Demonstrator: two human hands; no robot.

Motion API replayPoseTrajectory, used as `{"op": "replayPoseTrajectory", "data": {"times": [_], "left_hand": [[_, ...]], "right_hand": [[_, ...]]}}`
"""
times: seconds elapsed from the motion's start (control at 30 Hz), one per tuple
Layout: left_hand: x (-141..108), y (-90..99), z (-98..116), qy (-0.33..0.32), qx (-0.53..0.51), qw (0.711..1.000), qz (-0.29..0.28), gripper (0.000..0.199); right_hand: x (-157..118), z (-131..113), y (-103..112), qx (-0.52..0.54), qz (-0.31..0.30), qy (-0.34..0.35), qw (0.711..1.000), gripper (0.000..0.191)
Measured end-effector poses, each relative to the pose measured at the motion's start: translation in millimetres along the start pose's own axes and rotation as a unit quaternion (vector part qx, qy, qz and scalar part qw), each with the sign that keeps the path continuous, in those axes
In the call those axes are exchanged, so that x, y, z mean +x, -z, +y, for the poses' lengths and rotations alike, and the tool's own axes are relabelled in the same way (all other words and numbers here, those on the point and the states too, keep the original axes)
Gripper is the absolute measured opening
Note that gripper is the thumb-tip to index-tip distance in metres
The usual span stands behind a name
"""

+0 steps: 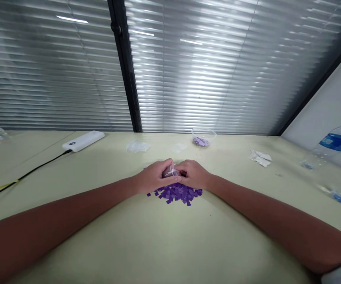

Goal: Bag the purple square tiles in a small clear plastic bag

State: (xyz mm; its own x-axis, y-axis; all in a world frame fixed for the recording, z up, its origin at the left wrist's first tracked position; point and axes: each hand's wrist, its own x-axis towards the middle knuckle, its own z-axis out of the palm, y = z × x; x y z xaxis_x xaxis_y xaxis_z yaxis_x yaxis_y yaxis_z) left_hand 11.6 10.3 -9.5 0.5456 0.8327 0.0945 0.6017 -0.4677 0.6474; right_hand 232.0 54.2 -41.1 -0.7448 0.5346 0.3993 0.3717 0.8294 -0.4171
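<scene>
Between my two hands is a small clear plastic bag (171, 170), crinkled and shiny; its contents are too small to make out. My left hand (155, 175) closes round it from the left, thumb stretched along the near side. From the right, my right hand (194, 174) pinches the bag's edge with bent fingers. Just below both hands lies a loose pile of small purple square pieces (179, 193), spread on the pale table (170, 240). The hands cover the pile's far part.
Behind the hands stand a clear round tub (203, 138) with light purple pieces and some clear plastic bags (137, 146). A white power bank (83, 141) with a black cable lies left. Crumpled white paper (260, 157) and a water bottle (336, 139) are right. Window blinds (200, 71) border the back.
</scene>
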Motion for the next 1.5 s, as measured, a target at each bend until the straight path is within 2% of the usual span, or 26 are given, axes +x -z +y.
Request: {"op": "replayPoseTrajectory", "data": {"times": [0.7, 0.9, 1.1, 1.2, 1.4, 1.5], "left_hand": [[-7, 2.7, -2, -0.025, 0.006, 1.0, 0.014, 0.043], [-10, 3.7, 0, -0.021, 0.013, 0.999, 0.02, 0.047], [-7, 0.6, -6, -0.032, -0.089, 0.995, 0.033, 0.047], [-5, -0.9, -8, -0.024, -0.145, 0.988, 0.044, 0.051], [-4, -0.9, -8, -0.012, -0.155, 0.987, 0.035, 0.055], [-4, -0.7, -7, -0.018, -0.135, 0.99, 0.03, 0.055]], "right_hand": [[7, 8, -14, 0.015, 0.015, -0.006, 1.0, 0.026], [8, 7, -18, 0.001, 0.028, 0.027, 0.999, 0.025], [8, -4, -13, -0.076, 0.105, 0.014, 0.991, 0.015], [8, -6, -12, -0.078, 0.154, 0.002, 0.985, 0.009], [6, -10, -8, -0.009, 0.214, 0.011, 0.977, 0.035], [5, -13, -5, 0.012, 0.211, 0.04, 0.977, 0.035]]}}
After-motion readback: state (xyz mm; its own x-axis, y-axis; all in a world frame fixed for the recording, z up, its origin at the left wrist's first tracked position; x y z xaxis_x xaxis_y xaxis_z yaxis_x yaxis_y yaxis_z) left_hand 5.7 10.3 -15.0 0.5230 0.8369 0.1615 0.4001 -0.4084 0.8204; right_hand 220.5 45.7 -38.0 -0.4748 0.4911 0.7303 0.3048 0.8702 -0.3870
